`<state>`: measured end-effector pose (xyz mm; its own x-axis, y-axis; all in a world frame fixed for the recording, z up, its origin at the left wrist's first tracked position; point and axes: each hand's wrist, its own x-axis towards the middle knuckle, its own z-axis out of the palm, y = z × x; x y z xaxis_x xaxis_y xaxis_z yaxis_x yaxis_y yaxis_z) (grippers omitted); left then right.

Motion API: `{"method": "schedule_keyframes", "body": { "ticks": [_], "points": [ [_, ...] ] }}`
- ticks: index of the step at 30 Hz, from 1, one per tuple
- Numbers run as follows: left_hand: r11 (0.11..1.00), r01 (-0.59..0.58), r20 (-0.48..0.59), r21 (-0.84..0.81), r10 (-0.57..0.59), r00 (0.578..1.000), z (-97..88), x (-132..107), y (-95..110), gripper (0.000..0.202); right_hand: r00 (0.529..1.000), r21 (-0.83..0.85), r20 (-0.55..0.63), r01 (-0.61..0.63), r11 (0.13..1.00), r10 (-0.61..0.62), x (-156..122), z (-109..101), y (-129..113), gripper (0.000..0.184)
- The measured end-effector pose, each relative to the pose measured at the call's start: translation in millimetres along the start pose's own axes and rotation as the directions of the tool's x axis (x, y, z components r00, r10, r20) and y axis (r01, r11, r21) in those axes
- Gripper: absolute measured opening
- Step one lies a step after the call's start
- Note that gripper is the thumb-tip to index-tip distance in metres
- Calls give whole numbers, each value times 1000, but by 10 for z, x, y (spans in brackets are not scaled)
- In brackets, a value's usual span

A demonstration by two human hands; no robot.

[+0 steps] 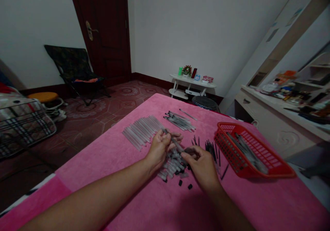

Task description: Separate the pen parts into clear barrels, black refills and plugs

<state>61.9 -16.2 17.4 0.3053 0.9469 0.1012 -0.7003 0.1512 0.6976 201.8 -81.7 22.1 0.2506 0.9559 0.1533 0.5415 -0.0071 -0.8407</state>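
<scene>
A slim, clear-grey pen barrel slants between my hands above the pink cloth. My left hand pinches its upper end between thumb and forefinger, the other fingers loosely spread. At the lower end, my right hand closes thumb and fingers on the same barrel. Beneath them is a heap of short clear pen caps mixed with black pieces. Clear tubes lie side by side to the left. Farther back are pens with dark ends. Thin black sticks lie right of my right hand, which partly covers them.
A red plastic basket at the right holds more long greyish pieces. Two small black plugs lie near the front, and one lone pen at the back. Beyond the pink-covered table stand a white side table and a folding chair.
</scene>
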Motion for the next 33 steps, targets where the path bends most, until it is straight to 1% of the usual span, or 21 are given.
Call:
{"method": "schedule_keyframes", "body": {
  "ticks": [2,4,6,7,11,13,16,17,20,22,25,26,27,29,30,31,33],
  "points": [
    [1000,2,-10,9,-2,1000,3,2,5,24,1000,3,-3,0,1000,0,2,-1,1,27],
    [1000,7,-23,17,-6,1000,6,4,12,26,998,19,54,20,1000,-21,1,-2,-3,29],
    [1000,8,-27,16,-8,1000,7,3,14,27,994,27,103,27,999,-30,-4,-4,-8,36],
    [1000,8,-25,14,-8,1000,7,3,14,27,994,22,102,22,1000,-25,-8,-5,-11,37],
    [1000,5,-18,6,-5,1000,7,-3,10,26,1000,3,15,1,1000,-1,-22,-6,-31,27],
    [1000,6,-18,7,-6,1000,7,-7,12,26,999,15,38,14,1000,-15,-25,-8,-43,28],
    [1000,11,-16,9,-11,1000,8,-11,17,26,994,15,107,38,999,-39,-22,-13,-48,37],
    [1000,13,-17,10,-13,1000,9,-11,18,25,994,5,102,34,999,-34,-19,-14,-44,36],
    [1000,15,-27,20,-14,1000,11,-9,17,24,999,-19,34,1,1000,-1,-9,-13,-27,22],
    [1000,15,-34,26,-14,999,10,-7,17,24,999,12,48,1,1000,-1,-3,-9,-14,23],
    [999,19,-40,31,-17,999,1,-3,20,24,989,75,142,21,997,-32,0,-7,3,30],
    [999,20,-41,33,-19,999,-4,-1,22,24,988,79,149,23,997,-35,1,-7,8,31],
    [999,21,-41,37,-19,999,-9,1,22,24,990,72,137,21,997,-31,2,-6,12,29],
    [999,15,-36,43,-14,999,-16,4,21,23,997,58,73,6,998,-11,3,-3,14,19],
    [999,9,-32,43,-7,999,-17,3,18,23,999,75,51,-1,997,-3,3,0,10,18],
    [999,5,-29,42,-3,1000,-17,2,15,23,999,110,50,-7,994,2,3,5,4,20],
    [999,6,-27,40,-5,1000,-14,-3,7,24,995,189,103,-23,982,4,3,12,-21,21]
  ]
}}
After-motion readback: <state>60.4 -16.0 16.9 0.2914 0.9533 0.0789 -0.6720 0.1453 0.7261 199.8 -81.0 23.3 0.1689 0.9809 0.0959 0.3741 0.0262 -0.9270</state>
